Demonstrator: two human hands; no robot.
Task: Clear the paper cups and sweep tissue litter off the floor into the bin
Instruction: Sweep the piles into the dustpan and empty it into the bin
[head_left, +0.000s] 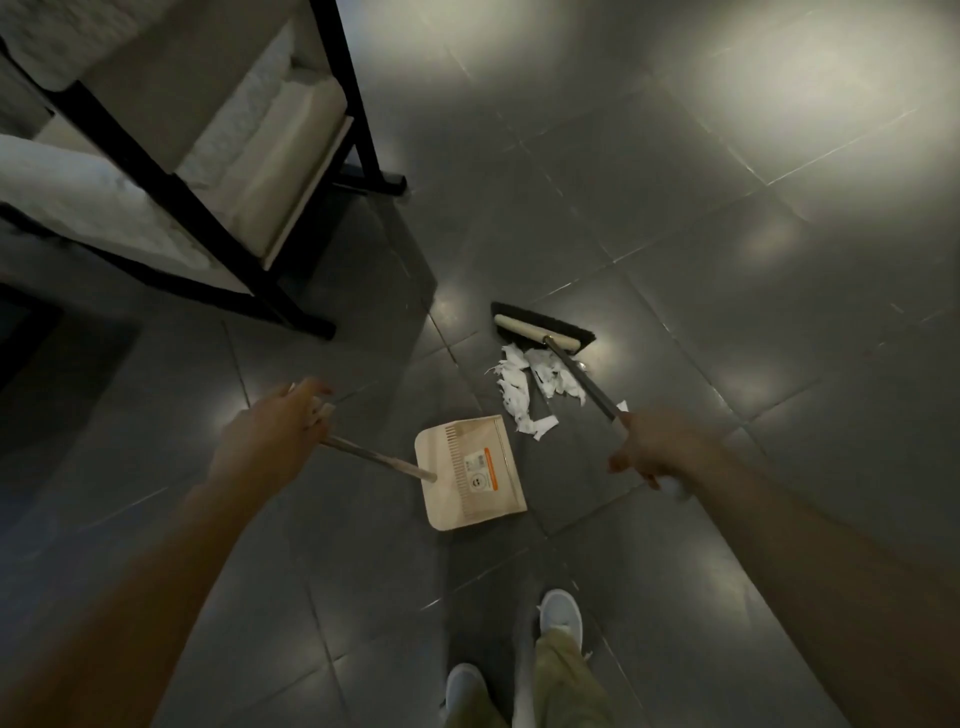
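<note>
The grip of the right hand (649, 457) is clenched round the shaft of the broom (535, 328), which runs forward-left to its head on the floor (727, 260). The tissue litter (530, 389) lies just nearside of the bristles, between them and the dustpan (470, 470), whose handle the left hand (275, 431) grasps.

Dim, glare patches on tiles, edges warped.

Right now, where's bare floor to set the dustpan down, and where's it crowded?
Free: grey floor tiles right of and beyond the black-bristled broom; also tiles between the beige plastic dustpan and the white shoes. Crowded: torn white tissue scraps fill the gap between dustpan and broom; the black-framed cushioned chair blocks the far left.
</note>
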